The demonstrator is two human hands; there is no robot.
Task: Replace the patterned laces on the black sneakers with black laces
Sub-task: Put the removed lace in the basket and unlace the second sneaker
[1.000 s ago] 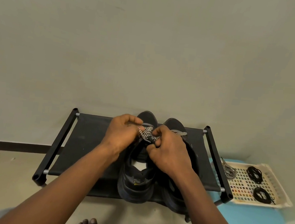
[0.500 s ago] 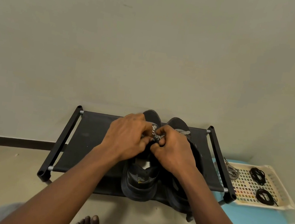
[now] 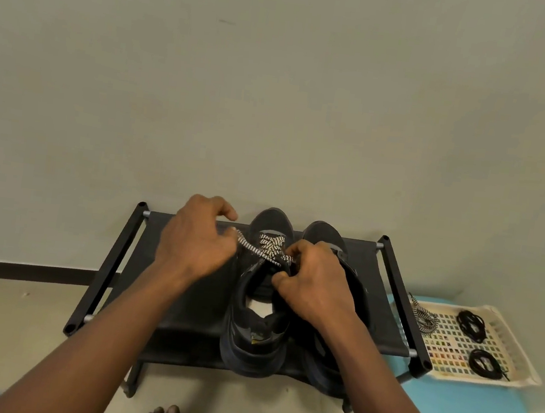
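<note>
Black fabric tops the shoe rack (image 3: 184,298), and on it stand two black sneakers, toes toward the wall. The left sneaker (image 3: 256,341) carries a patterned lace (image 3: 268,245) crossed over its front eyelets. The left hand (image 3: 196,241) curls round one strand, drawn out to the left; the right hand (image 3: 316,287) pinches the other strand at the tongue. The right sneaker (image 3: 324,235) sits just beside. Right of the rack, a tray (image 3: 520,360) holds two black laces (image 3: 472,325) – coiled – and a loose patterned lace (image 3: 424,317).
</note>
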